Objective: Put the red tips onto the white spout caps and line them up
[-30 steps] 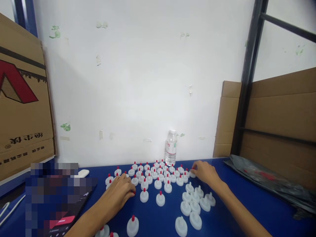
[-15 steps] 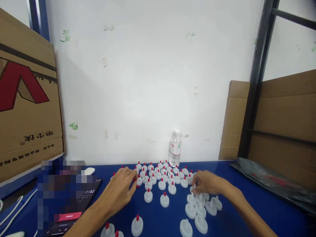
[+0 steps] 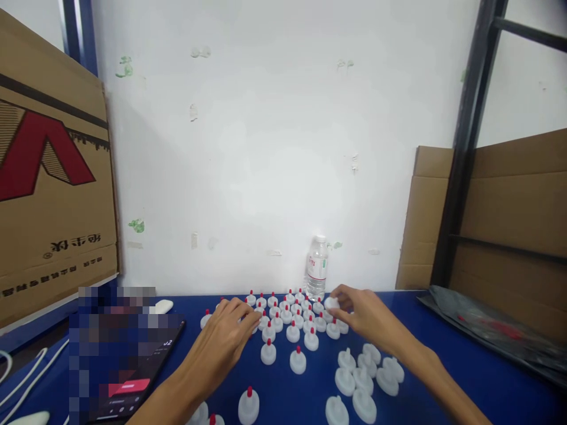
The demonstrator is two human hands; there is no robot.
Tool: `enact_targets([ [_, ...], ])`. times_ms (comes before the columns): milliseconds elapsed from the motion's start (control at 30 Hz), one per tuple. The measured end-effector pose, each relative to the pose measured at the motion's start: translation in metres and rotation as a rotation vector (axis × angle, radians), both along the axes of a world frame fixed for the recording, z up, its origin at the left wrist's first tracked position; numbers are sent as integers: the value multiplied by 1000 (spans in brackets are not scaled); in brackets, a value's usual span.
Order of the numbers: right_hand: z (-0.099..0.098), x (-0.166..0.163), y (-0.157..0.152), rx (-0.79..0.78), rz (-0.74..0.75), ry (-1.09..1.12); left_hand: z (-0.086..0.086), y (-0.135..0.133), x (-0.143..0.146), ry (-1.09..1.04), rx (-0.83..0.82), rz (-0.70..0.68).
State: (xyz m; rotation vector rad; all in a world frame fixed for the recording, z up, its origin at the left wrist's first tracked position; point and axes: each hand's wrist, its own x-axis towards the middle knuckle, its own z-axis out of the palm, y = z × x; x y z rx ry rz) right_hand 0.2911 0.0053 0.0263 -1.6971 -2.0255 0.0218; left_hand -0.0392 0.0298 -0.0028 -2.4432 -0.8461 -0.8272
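My right hand pinches a squat white plastic piece between thumb and fingers, above the right side of the standing group. My left hand reaches over the group's left side, its fingers bent together; whatever they hold is hidden. Several squat white pieces with red tips stand on the blue table between and beyond my hands. Nearer my right forearm lies a cluster of white pieces with bare spouts. Another red-tipped piece stands near the front edge.
A clear water bottle stands against the white wall. At left are a phone, white cables and a big printed carton. Black plastic wrapping lies at right, near cardboard sheets and a dark metal post.
My right hand has risen from the bare-spouted cluster and moved left and away from me, carrying one white piece. My left hand has shifted slightly right.
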Motion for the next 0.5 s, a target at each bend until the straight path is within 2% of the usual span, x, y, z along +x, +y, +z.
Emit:
enact_targets([
  [133, -2, -37, -15, 203, 203, 40, -1, -7, 4, -52, 100, -144],
  [333, -23, -78, -32, 201, 435, 43, 2, -18, 13, -103, 144, -242],
  [500, -34, -83, -32, 236, 487, 64, -1, -20, 17, -81, 93, -257],
])
